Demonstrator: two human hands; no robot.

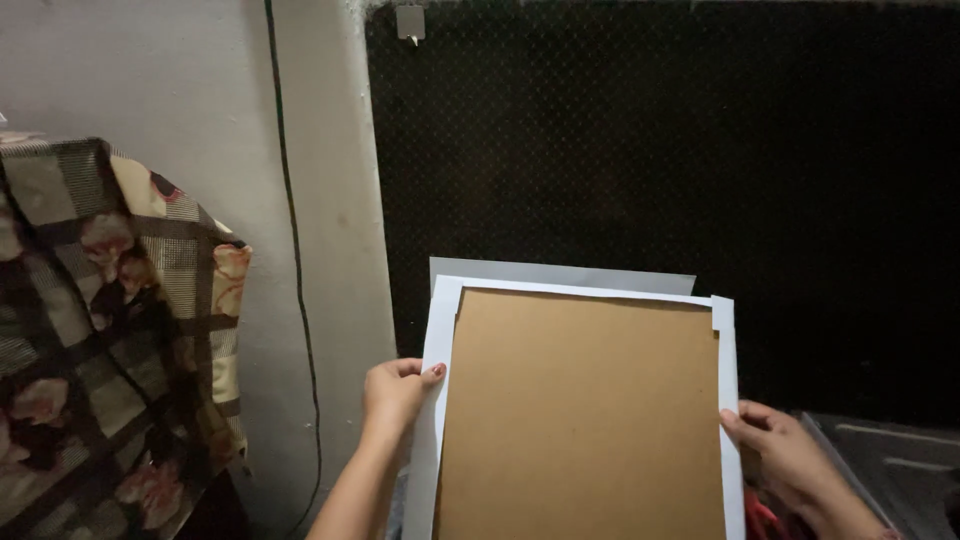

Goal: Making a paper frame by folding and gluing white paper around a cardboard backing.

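I hold a brown cardboard board (585,410) wrapped at its edges in a white paper border (438,330), upright in front of me. My left hand (397,393) grips its left edge, thumb on the white border. My right hand (780,450) grips the right edge lower down. A grey sheet (560,273) sticks out behind the board's top edge.
A dark mesh-covered window (660,140) fills the wall behind. A white wall (320,200) with a black cable (290,220) stands at left. A checked floral cloth (110,330) hangs at far left. A dark grey surface (890,460) lies at lower right.
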